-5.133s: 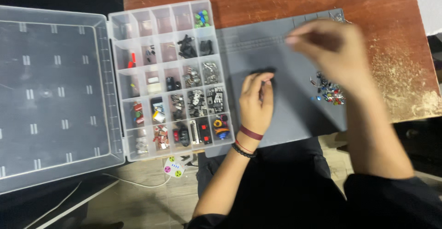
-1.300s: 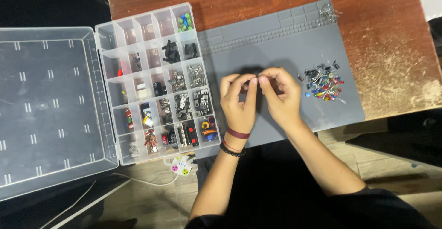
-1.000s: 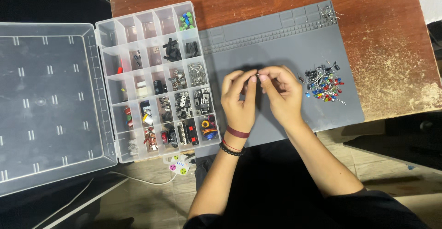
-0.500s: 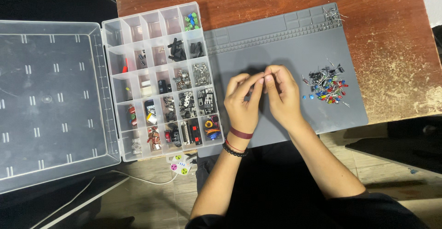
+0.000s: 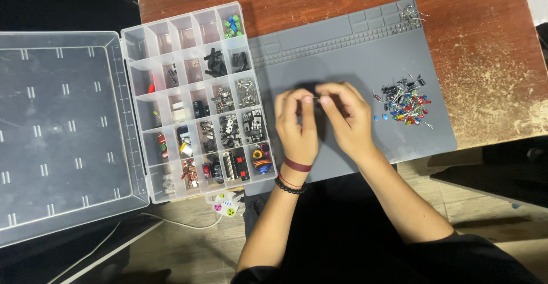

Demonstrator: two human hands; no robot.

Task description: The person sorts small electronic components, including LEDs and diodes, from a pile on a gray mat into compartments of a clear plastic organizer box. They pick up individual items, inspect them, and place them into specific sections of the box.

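My left hand (image 5: 297, 125) and my right hand (image 5: 345, 117) meet fingertip to fingertip over the middle of a grey work mat (image 5: 348, 50). Between the fingertips they pinch one tiny electronic part (image 5: 315, 97); its kind is too small to tell. A loose pile of small coloured parts with wire legs (image 5: 404, 99) lies on the mat just right of my right hand. A clear compartment box (image 5: 191, 95), with small parts in many cells, stands just left of my left hand.
The box's clear lid (image 5: 63, 130) lies open flat at the far left. A few wire parts (image 5: 410, 13) sit at the mat's top right corner. The brown wooden table (image 5: 479, 50) is worn pale at its right. A white plug strip (image 5: 224, 206) lies on the floor below the box.
Five seconds ago my right hand was up near the pile and my left rested alone on the mat. Since then both hands have come together and keep working the tiny part with small finger shifts.
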